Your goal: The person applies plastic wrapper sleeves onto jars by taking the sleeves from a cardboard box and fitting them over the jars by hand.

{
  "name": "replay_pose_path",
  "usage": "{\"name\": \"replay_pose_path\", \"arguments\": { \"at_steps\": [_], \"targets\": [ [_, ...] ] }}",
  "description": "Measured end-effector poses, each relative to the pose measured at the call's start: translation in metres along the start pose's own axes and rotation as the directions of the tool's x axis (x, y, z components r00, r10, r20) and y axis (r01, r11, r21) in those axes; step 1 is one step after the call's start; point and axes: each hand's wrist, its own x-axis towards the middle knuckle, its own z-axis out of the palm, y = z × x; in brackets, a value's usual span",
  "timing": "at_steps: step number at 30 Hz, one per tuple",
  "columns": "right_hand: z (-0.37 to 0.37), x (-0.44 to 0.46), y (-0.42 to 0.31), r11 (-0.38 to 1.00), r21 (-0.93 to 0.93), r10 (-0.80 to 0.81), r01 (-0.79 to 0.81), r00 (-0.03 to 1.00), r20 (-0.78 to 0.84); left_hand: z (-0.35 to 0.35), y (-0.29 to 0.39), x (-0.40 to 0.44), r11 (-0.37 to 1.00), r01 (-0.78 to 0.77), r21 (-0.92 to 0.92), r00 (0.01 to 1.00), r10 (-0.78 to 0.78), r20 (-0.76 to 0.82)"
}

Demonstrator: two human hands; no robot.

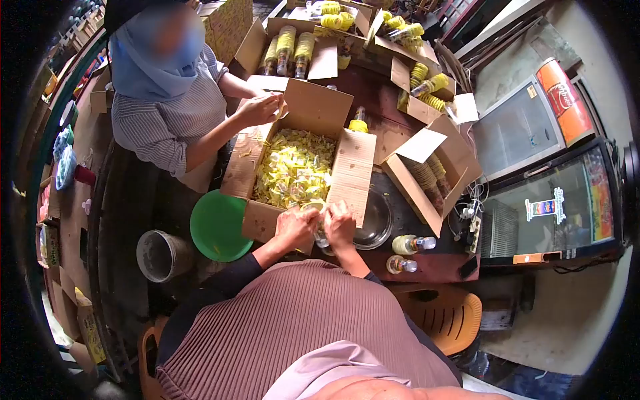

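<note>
Close in front of me, at the near edge of the open cardboard box (257,215), my left hand (298,227) and my right hand (339,225) are closed around a small clear plastic container (321,239). Fingers cover most of it, so its exact kind is hard to make out. The box holds a heap of small yellow-and-white wrapped pieces (297,167). One flap of the box lies beside my right hand.
Across on the left, a co-worker's hands (260,109) meet above the box edge. A green basin (220,227) and grey bucket (162,256) stand left. Two clear containers (413,244) lie right, near a glass bowl (377,223). A carton of stacked containers (433,177) stands beyond.
</note>
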Motion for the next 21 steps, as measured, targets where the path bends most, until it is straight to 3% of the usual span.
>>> {"name": "replay_pose_path", "arguments": {
  "at_steps": [1,3,5,7,9,13,16,19,21],
  "targets": [
    [0.001,0.002,0.008,0.992,-0.015,0.125,-0.124,0.991,0.042,0.002,0.004,-0.006,0.994,-0.107,-0.027,0.993,0.106,-0.043],
    [0.003,0.006,0.025,0.904,0.260,0.320,-0.340,0.940,0.114,0.003,0.006,-0.005,0.988,-0.128,-0.091,0.991,0.123,-0.060],
    [0.003,0.006,0.028,0.871,0.317,0.350,-0.376,0.927,0.138,-0.009,0.009,0.001,0.999,0.028,-0.018,0.998,-0.027,0.049],
    [-0.002,0.004,0.021,0.736,0.492,0.412,-0.465,0.884,0.220,-0.006,-0.002,0.003,0.998,-0.025,-0.060,0.999,0.027,0.023],
    [0.002,-0.002,0.019,0.733,0.522,0.382,-0.437,0.899,0.216,-0.006,-0.006,0.004,0.992,-0.052,-0.117,0.999,0.052,-0.007],
    [-0.003,-0.006,0.010,0.827,0.443,0.266,-0.346,0.935,0.235,-0.009,-0.008,0.001,0.999,0.041,-0.012,0.997,-0.040,0.070],
    [-0.006,-0.006,0.006,0.880,0.437,0.102,-0.185,0.973,0.207,-0.011,-0.008,-0.001,0.996,0.070,0.047,0.996,-0.073,0.057],
    [-0.009,-0.005,0.001,0.873,0.402,0.216,-0.276,0.958,0.189,-0.008,-0.014,-0.001,0.990,0.097,0.105,0.993,-0.103,0.049],
    [-0.010,-0.003,-0.002,0.866,0.415,0.237,-0.278,0.960,0.149,-0.006,-0.015,-0.004,0.996,0.075,0.040,0.997,-0.075,-0.011]
  ]
}}
